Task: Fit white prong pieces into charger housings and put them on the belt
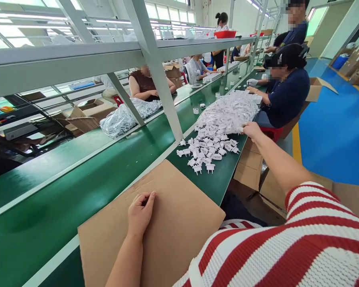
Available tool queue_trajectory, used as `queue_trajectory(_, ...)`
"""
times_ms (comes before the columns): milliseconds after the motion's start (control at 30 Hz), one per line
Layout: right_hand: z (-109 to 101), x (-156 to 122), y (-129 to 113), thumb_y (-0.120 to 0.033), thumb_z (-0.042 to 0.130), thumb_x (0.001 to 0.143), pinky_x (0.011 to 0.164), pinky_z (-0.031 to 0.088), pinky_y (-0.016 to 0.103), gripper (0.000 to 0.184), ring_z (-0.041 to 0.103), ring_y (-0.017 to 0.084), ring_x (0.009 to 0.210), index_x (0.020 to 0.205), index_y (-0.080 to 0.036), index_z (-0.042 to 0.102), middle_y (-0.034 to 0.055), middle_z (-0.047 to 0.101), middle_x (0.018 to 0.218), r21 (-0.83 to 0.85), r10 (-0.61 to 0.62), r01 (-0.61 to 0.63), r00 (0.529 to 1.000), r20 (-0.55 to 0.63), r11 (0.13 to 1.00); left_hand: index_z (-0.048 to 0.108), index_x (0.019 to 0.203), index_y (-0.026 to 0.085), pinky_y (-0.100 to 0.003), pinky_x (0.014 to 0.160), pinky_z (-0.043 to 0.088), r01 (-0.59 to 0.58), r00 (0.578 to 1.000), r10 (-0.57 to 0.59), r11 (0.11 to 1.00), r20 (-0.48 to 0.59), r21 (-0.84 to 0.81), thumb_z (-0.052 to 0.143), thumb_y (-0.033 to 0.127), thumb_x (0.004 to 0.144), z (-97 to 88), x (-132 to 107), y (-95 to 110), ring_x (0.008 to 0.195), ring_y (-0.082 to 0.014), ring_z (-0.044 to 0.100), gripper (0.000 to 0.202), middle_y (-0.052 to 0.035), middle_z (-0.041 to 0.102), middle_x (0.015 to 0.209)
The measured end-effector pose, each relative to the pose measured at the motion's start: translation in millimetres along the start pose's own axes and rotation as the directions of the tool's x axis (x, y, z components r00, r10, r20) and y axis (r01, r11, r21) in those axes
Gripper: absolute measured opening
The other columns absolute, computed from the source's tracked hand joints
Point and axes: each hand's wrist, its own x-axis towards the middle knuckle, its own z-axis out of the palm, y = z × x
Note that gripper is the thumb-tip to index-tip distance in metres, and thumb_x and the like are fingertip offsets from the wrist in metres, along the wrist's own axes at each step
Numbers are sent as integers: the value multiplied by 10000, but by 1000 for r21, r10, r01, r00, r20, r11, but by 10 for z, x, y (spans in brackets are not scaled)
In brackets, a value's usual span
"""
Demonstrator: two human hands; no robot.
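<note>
Head view: a person's two bare arms stretch over a green belt [107, 175].
Left hand [140, 214]: lies on a brown cardboard sheet [179, 215], fingers loosely bent, thumb stretched ahead, pinching nothing.
Right hand [252, 130]: reaches far forward, fingertips against the near edge of the plug heap [227, 111]; I cannot tell whether they grip any.
Loose plugs [211, 149]: small, white and pronged, jumbled flat on the belt, just left of and below the right fingers, well beyond the left fingers.
</note>
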Motion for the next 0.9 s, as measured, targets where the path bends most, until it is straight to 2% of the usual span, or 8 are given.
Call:
queue_trajectory(100,-30,-12,27,-178,672,670,686,521,281,173,625,180,703,833,-170,726,2,662,675,48,-29,28,999,18,998,767,852,239,-371,787,522,-9,1000,9,1000,-5,6,652,683,849,5,-2,-36,857,-252,663,459,-54,750,965)
queue_trajectory(200,-3,-119,142,-179,720,599,656,492,291,73,594,194,667,660,-187,682,-11,584,560,31,-15,13,998,59,999,775,871,243,-367,806,528,-10,1000,10,1000,-1,21,650,677,867,12,2,-81,880,-250,676,452,-50,758,1000)
queue_trajectory(267,7,-147,172,-180,721,585,646,481,302,76,581,198,648,596,-189,646,-8,551,525,33,-2,-1,997,74,999,778,878,243,-365,812,531,-13,1000,13,1000,0,27,652,674,874,14,6,-101,888,-250,681,449,-51,762,1006)
queue_trajectory(333,-8,-129,146,-200,689,626,655,483,303,41,581,190,652,659,-180,673,-1,588,571,63,-18,14,998,67,998,779,878,239,-363,813,534,-17,1000,17,999,-4,30,651,672,877,12,7,-109,893,-253,686,451,-54,765,1001)
queue_trajectory(467,-45,-143,89,-236,625,699,696,503,301,218,611,188,709,873,-171,739,10,681,719,100,-88,83,995,46,992,781,880,234,-364,823,539,-31,1000,31,999,-5,31,646,668,883,3,0,-91,926,-265,699,455,-65,772,998)
queue_trajectory(633,9,-341,164,-238,685,654,732,499,344,76,614,229,716,705,-185,699,17,641,644,-5,-99,100,994,50,995,774,860,234,-364,807,539,-35,999,35,998,-2,43,640,674,889,-2,-5,-50,905,-264,699,461,-64,771,973)
queue_trajectory(767,2,-444,197,-251,622,750,767,508,333,213,635,229,797,924,-191,729,42,728,851,-34,-137,137,991,16,990,776,866,234,-367,819,547,-14,1000,14,999,-4,44,646,666,878,-20,-17,-31,916,-266,703,451,-63,774,990)
queue_trajectory(900,39,-719,211,-227,563,812,875,523,388,294,642,282,955,1077,-187,683,120,719,1074,-127,-164,156,985,-53,980,781,881,242,-356,834,544,18,1000,-18,999,7,32,667,644,868,-30,-30,-36,947,-257,700,418,-51,770,1026)
